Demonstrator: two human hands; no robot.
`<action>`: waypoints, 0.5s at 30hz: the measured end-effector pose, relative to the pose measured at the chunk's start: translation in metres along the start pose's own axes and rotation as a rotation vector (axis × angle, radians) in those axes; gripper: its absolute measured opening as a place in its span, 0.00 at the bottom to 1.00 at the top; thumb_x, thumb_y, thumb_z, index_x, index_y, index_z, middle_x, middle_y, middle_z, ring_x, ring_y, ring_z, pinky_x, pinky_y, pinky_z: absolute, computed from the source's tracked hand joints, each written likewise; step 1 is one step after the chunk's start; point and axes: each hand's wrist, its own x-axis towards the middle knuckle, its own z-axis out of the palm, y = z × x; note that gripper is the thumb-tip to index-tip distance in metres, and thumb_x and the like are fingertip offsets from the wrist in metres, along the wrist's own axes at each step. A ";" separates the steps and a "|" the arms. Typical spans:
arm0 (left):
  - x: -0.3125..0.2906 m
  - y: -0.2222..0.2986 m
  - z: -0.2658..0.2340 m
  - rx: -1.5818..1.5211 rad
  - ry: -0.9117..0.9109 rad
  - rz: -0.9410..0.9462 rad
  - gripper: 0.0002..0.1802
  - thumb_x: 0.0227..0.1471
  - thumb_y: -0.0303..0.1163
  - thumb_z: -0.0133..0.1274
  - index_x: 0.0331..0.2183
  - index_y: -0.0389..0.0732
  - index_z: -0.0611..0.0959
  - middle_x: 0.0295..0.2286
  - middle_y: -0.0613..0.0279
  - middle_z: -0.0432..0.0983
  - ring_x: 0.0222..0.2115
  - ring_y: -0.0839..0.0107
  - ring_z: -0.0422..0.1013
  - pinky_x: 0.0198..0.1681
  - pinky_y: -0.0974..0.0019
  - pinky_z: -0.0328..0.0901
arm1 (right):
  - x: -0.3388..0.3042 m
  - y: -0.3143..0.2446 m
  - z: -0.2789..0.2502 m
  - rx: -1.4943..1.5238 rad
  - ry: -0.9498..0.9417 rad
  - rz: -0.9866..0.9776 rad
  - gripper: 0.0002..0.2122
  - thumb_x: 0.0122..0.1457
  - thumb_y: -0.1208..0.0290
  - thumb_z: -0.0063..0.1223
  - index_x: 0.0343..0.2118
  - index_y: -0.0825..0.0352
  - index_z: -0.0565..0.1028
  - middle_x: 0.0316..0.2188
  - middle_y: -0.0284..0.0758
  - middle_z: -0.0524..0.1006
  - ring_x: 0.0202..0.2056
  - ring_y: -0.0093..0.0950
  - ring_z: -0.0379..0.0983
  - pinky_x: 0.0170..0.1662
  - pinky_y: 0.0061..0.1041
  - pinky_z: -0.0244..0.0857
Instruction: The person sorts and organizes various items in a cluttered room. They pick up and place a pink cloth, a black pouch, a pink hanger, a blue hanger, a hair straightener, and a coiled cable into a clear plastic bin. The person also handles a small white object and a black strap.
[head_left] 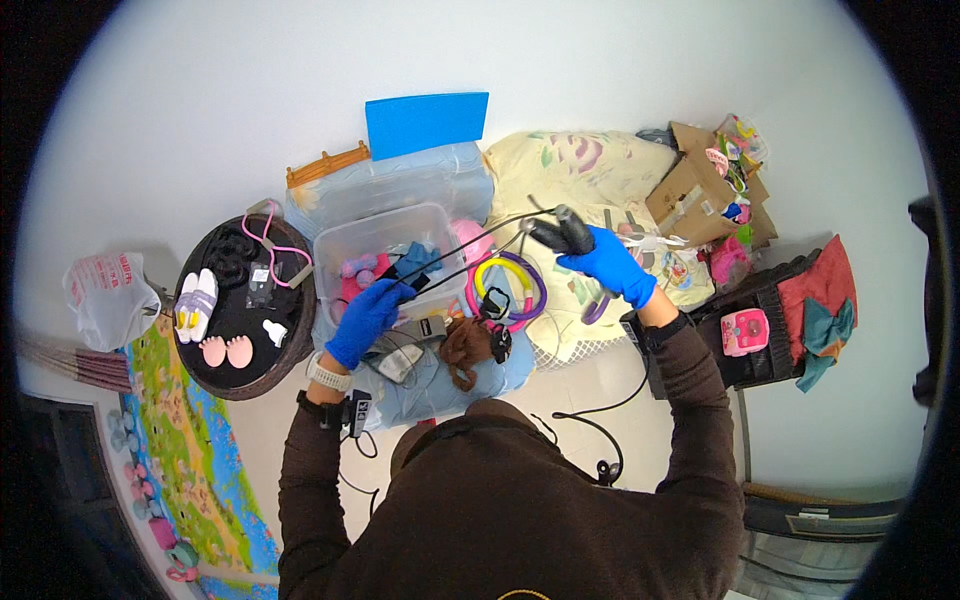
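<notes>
My right hand point(612, 268), in a blue glove, is closed on the black handles of what looks like a jump rope point(563, 232). The thin black cord point(465, 234) loops leftward from the handles. My left hand point(368, 318), also gloved in blue, is closed around the cord's other end. It hovers over the front left of a clear plastic bin point(335, 240), which has pink and blue items in it. Between my hands lie yellow and purple rings point(543, 290), with a brown plush-like thing point(466, 352) closer to me.
On the left, a round dark stool point(215, 370) carries shoes and foot-shaped pads point(239, 351). Behind stands a blue board point(427, 122). A filled cardboard box point(690, 200) is at the back right. A black chair holds a pink toy case point(745, 332). Black cable point(612, 430) trails over the floor.
</notes>
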 end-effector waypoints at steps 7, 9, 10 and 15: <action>-0.036 -0.049 -0.039 -0.115 0.130 -0.496 0.14 0.51 0.21 0.43 0.40 0.39 0.78 0.26 0.62 0.75 0.21 0.79 0.68 0.23 0.75 0.62 | -0.018 0.028 -0.032 0.271 0.211 0.146 0.11 0.45 0.70 0.61 0.31 0.68 0.75 0.20 0.26 0.71 0.21 0.16 0.63 0.23 0.17 0.57; -0.052 -0.068 -0.053 -0.034 0.204 -0.473 0.18 0.48 0.18 0.41 0.41 0.38 0.78 0.26 0.62 0.75 0.19 0.79 0.66 0.22 0.75 0.61 | -0.018 0.039 -0.051 0.287 0.305 0.174 0.11 0.46 0.71 0.60 0.32 0.68 0.75 0.21 0.27 0.72 0.21 0.16 0.64 0.23 0.16 0.57; -0.063 -0.074 -0.063 -0.096 0.244 -0.541 0.20 0.46 0.16 0.41 0.41 0.38 0.78 0.25 0.63 0.75 0.18 0.80 0.64 0.21 0.75 0.59 | -0.021 0.046 -0.057 0.299 0.396 0.170 0.10 0.46 0.71 0.59 0.31 0.68 0.75 0.20 0.27 0.71 0.19 0.15 0.63 0.22 0.15 0.55; -0.107 -0.086 -0.085 -0.235 0.284 -0.657 0.11 0.48 0.20 0.45 0.34 0.36 0.80 0.24 0.65 0.76 0.20 0.81 0.64 0.22 0.76 0.59 | -0.033 0.093 -0.089 0.207 0.454 0.277 0.08 0.45 0.70 0.59 0.28 0.66 0.75 0.16 0.25 0.69 0.17 0.15 0.60 0.20 0.17 0.54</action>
